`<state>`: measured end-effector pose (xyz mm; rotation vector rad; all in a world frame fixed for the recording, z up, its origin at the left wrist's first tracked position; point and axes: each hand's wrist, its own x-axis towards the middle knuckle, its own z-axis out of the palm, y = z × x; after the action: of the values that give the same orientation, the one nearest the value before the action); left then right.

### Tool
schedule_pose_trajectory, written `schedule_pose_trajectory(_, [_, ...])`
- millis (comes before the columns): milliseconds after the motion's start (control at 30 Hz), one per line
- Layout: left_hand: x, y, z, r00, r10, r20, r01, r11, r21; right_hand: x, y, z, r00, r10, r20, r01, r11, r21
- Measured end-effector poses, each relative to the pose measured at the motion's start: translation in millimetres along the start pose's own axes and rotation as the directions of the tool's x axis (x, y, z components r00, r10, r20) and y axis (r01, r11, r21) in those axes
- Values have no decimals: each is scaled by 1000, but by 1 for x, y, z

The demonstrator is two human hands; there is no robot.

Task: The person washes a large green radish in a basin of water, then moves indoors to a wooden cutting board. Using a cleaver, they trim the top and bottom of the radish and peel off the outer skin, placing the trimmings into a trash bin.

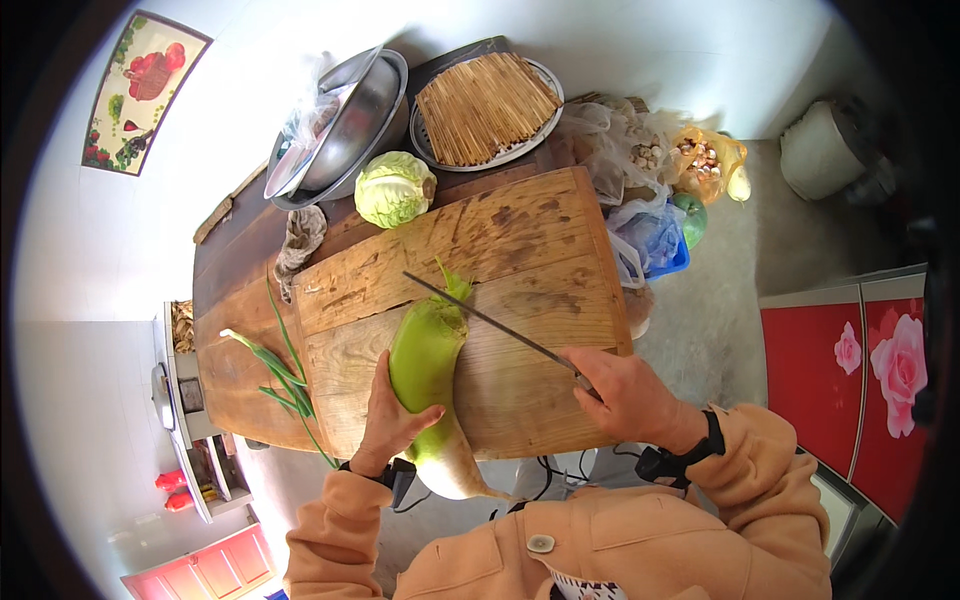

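A large green-and-white radish point(429, 367) lies lengthwise on the wooden cutting board point(536, 322), its white root end reaching past the near edge toward my body. My left hand point(397, 416) grips its middle, thumb on one side and fingers on the other. In my right hand point(634, 394) is the handle of a knife point(491, 321). The blade, seen nearly edge-on, crosses over the leafy top point(455, 285) of the radish. Whether the edge touches the radish, I cannot tell.
Green onions point(285, 375) lie left of the board, near a crumpled rag point(300, 244). Behind stand a cabbage point(395, 189), a steel basin point(356, 124) and a round tray of stalks point(487, 109). Plastic bags point(637, 150) and a blue basket point(667, 259) are at the right.
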<state>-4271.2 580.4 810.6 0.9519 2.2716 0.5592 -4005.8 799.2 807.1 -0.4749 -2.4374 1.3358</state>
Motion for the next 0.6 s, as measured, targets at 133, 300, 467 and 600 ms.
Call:
schedule_pose_trajectory(133, [0,1,2,999,-36,6,37,998,-48,5,-6,4,998,27,61,-24,999,-43])
schedule_pose_trajectory(300, [-1,-1,2,1000,-1,-21,0,999,-47,10,-18,2,997,13,82,-7,997,-81])
schedule_pose_trajectory(467, [-1,-1,3,998,44,-53,-43,999,17,23,-32,-7,971,122,208,-93,985,-143])
schedule_pose_trajectory(600, [-3,1,3,998,20,-62,-22,1000,-20,41,-42,-17,929,198,313,-153,975,-164])
